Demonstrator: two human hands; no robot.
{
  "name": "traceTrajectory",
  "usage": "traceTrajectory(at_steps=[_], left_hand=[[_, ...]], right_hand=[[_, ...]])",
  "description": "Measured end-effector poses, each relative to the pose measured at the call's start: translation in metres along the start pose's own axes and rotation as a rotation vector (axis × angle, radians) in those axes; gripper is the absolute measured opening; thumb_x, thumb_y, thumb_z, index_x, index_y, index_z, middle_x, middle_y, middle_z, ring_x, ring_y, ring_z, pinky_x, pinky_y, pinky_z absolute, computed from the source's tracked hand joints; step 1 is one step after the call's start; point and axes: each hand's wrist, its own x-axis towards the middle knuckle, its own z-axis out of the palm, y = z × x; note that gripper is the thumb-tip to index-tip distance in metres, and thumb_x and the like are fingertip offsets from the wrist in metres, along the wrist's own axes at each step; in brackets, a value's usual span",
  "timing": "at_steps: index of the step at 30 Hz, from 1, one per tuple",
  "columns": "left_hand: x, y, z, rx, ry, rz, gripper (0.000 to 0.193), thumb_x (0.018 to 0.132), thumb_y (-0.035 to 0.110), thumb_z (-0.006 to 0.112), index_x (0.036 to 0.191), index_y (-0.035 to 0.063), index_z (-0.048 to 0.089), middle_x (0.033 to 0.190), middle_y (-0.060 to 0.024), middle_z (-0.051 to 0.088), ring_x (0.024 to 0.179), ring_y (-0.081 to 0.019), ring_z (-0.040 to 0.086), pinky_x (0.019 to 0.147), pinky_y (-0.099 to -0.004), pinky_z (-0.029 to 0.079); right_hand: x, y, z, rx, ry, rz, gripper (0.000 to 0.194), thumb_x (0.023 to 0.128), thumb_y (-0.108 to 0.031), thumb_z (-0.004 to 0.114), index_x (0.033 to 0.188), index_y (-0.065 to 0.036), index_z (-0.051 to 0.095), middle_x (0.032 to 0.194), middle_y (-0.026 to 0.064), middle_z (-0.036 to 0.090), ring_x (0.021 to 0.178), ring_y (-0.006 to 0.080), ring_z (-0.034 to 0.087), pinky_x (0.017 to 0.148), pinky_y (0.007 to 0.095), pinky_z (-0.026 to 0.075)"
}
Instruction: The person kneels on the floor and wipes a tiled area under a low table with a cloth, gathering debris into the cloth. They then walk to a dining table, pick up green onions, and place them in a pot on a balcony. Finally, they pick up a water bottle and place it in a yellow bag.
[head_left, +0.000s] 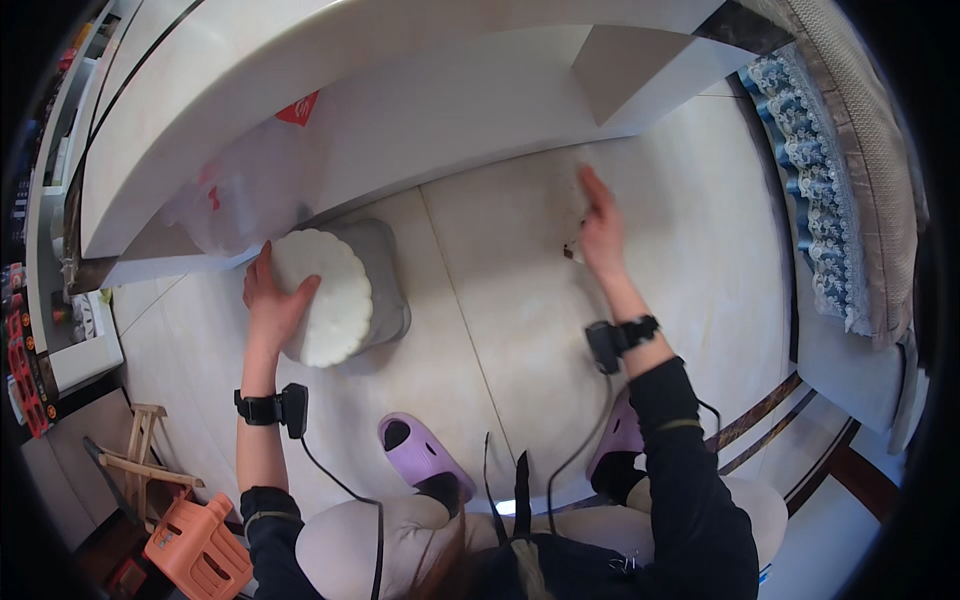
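My left hand (277, 300) rests on the left edge of a round white plate-like piece with a scalloped rim (326, 300), its thumb on top and the other fingers spread along the rim. Beneath and behind this piece stands a grey plastic bin (386, 277) on the tiled floor. My right hand (600, 217) is farther right, low over the floor, blurred, its fingers stretched forward. Small dark bits (570, 250) show beside that palm. Whether the right hand holds anything is hidden by its angle.
A white table with a curved edge (225, 82) spans the top, a clear plastic bag (240, 195) under it. A sofa with lace-trimmed cover (825, 195) stands right. An orange plastic stool (199, 551) and a wooden folding stool (142, 457) are lower left. Purple clogs (424, 454) are on my feet.
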Motion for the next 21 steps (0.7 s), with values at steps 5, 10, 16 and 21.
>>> traceTrajectory(at_steps=[5,10,16,21], left_hand=[[0.002,0.017,0.007,-0.005,0.024,0.035,0.09,0.069,0.037,0.074,0.14,0.0069,0.03,0.132,-0.0208,0.039,0.123,-0.0392,0.037,0.104,-0.0486,0.029],[0.005,0.022,0.006,-0.005,0.02,0.034,0.087,0.069,0.034,0.074,0.139,0.006,0.03,0.132,-0.0191,0.04,0.122,-0.0383,0.038,0.103,-0.0488,0.03],[0.008,0.024,0.005,-0.033,0.008,0.05,0.085,0.069,0.032,0.074,0.139,0.0062,0.031,0.131,-0.0195,0.04,0.122,-0.0385,0.038,0.102,-0.0489,0.03],[0.007,0.024,0.004,-0.005,-0.003,0.043,0.086,0.069,0.032,0.074,0.139,0.0062,0.031,0.131,-0.02,0.041,0.122,-0.0387,0.038,0.102,-0.0491,0.03]], right_hand=[[-0.003,0.057,-0.104,-0.308,0.28,0.309,0.059,0.076,0.013,0.03,0.132,0.003,0.044,0.136,0.02,0.046,0.13,0.03,0.04,0.11,0.0365,0.029],[0.015,0.097,-0.089,-0.395,0.253,0.089,0.057,0.073,0.012,0.035,0.128,0.0,0.048,0.131,0.0204,0.049,0.128,0.0333,0.04,0.109,0.0387,0.03],[0.06,0.07,0.0,-0.253,-0.017,-0.23,0.056,0.071,0.013,0.038,0.122,-0.004,0.055,0.127,0.0181,0.053,0.125,0.0337,0.043,0.107,0.0405,0.033],[0.055,0.032,0.052,-0.21,-0.231,-0.198,0.057,0.07,0.014,0.039,0.119,-0.008,0.058,0.126,0.0146,0.055,0.125,0.0326,0.044,0.109,0.0389,0.032]])
